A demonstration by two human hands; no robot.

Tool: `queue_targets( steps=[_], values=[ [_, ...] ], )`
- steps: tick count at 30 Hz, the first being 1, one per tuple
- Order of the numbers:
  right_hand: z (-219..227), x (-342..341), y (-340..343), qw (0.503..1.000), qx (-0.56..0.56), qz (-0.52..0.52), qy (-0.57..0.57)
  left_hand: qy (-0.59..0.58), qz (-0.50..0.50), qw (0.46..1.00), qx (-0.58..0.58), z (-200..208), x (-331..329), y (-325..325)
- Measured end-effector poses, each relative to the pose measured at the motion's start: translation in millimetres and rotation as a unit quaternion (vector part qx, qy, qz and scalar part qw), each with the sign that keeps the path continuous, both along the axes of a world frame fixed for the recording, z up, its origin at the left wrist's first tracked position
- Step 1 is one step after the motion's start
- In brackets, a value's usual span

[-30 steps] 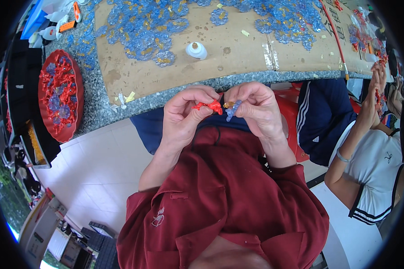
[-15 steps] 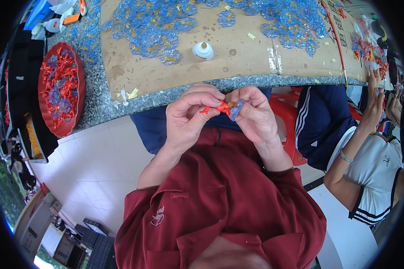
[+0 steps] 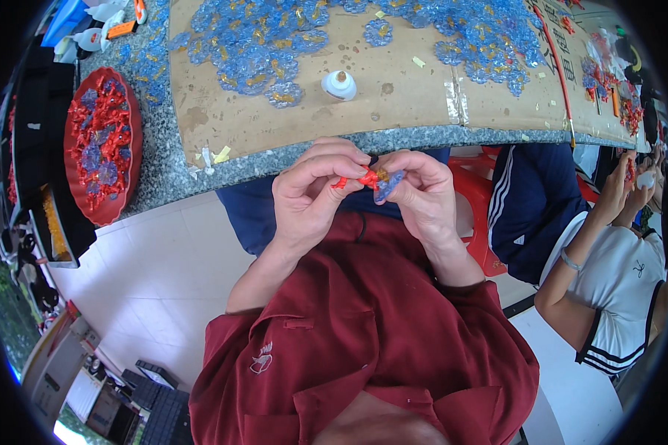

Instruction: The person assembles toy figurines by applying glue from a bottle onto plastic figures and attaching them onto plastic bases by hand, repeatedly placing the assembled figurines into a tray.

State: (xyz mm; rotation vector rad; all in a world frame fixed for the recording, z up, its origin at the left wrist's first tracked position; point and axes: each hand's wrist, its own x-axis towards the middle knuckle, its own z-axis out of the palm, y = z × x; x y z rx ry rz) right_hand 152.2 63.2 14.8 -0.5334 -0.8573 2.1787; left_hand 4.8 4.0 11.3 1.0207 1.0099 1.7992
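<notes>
Just off the near edge of the table, my two hands meet over my lap. My left hand pinches a small red plastic figure between thumb and fingertips. In my right hand a translucent blue flower-shaped disc with an amber centre is pinched, tilted on edge. The red piece and the disc's amber middle touch; whether they are joined I cannot tell. Beyond my hands a white squeeze bottle with a brown tip stands on the cardboard.
Many blue discs with amber centres cover the far cardboard. A red scalloped tray of red pieces and discs is at the left on the granite table. A long red stick lies at right. A co-worker sits at the right.
My right hand has turned the blue disc slightly against the red figure; my left hand stays nearly still. At the right, the co-worker's hands have drawn down off the table.
</notes>
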Motion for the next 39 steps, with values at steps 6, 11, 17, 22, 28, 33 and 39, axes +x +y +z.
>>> queue_targets(
  steps=[6,11,17,22,28,33,39],
  values=[
    [8.8,-2.2,-1.3,0.991,0.102,0.001,-0.085,0.04,-0.042,0.998,0.008,-1.7,-8.7,0.6],
    [11.2,-2.5,-4.2,0.928,0.329,-0.066,-0.163,-0.041,-0.092,0.995,0.016,-7.5,-6.8,2.2],
    [16.1,-5.5,-4.3,0.858,0.459,-0.126,-0.192,-0.121,-0.114,0.985,0.036,-15.1,-7.3,1.9],
    [16.9,-2.6,-1.7,0.85,0.478,-0.118,-0.186,-0.117,-0.161,0.979,0.036,-15.9,-9.8,4.9],
    [10.6,-5.0,2.2,0.87,0.458,-0.111,-0.145,-0.029,-0.133,0.99,0.035,-7.7,-14.1,7.8],
    [13.2,-9.5,-0.8,0.874,0.447,-0.1,-0.161,0.011,-0.101,0.995,0.005,-1.9,-15.3,1.0],
    [15.8,-19.5,-7.4,0.911,0.393,-0.035,-0.118,0.002,-0.104,0.995,0.005,21.7,-35.7,-12.4]
  ],
)
